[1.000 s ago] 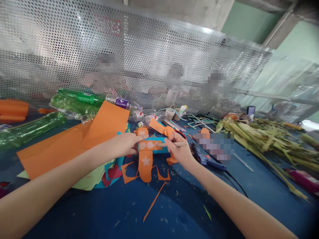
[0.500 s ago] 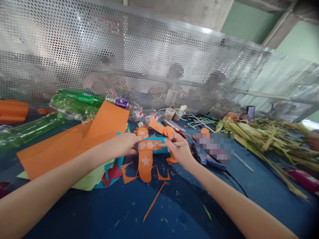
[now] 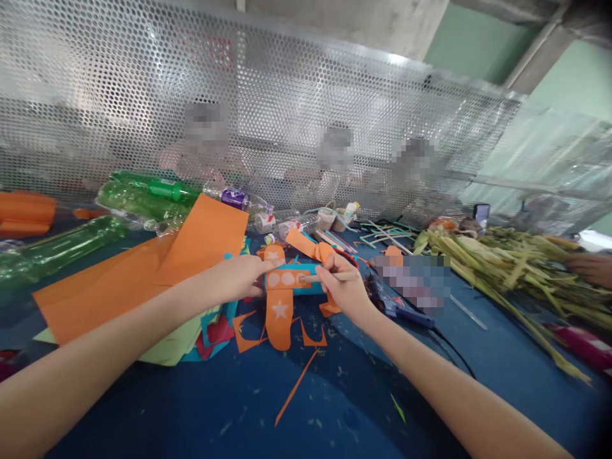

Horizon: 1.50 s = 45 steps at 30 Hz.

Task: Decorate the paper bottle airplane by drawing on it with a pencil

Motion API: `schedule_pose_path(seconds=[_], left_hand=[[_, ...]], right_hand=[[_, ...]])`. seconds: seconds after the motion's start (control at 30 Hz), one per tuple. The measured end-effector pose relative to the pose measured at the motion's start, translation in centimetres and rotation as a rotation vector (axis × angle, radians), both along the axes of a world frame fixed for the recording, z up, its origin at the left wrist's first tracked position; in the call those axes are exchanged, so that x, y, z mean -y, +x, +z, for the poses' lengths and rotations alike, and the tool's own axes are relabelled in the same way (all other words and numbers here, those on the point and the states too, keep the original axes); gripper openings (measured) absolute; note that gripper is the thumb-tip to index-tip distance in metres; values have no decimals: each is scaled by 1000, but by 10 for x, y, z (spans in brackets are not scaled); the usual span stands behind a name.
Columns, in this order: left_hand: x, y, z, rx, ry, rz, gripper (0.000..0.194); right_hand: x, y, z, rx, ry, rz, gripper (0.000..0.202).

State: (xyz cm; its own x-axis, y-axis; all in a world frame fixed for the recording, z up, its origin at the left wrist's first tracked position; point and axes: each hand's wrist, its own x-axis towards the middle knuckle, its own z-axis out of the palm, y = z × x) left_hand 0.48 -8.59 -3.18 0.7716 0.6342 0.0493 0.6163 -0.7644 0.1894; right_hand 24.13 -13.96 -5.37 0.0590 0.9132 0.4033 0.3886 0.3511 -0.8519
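A paper toy airplane (image 3: pixel 310 287) lies on the table, with a blue tube body and orange wings. Its lower wing (image 3: pixel 278 328) bears a white star, and white round spots line the orange strip (image 3: pixel 281 285) along its body. My left hand (image 3: pixel 243 278) grips the plane's left end, fingers partly hidden behind it. Pinched in my right hand (image 3: pixel 342 280) is a thin, pale paintbrush (image 3: pixel 312 278), its tip touching the rightmost white spot. An orange tail piece (image 3: pixel 302 243) sticks up behind my right hand.
Orange sheets (image 3: pixel 205 239) and green bottles (image 3: pixel 62 248) lie to the left. A blue glue gun (image 3: pixel 406 313) with its cord is right of my right hand. Dry corn husks (image 3: pixel 507 274) spread at far right. Paper scraps (image 3: pixel 296 389) lie in front; a perforated metal screen (image 3: pixel 287 95) stands behind.
The brush tip stays on the rightmost white spot with almost no visible movement. Both my hands and the plane keep their places. At far right, another person's hand has moved slightly inward.
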Motion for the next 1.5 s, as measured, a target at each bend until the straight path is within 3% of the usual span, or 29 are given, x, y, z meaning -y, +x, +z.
schedule_pose_path(seconds=[1.5], left_hand=[[0,1,1,-10,-32,14,76]], right_hand=[[1,1,1,21,-12,9,25]])
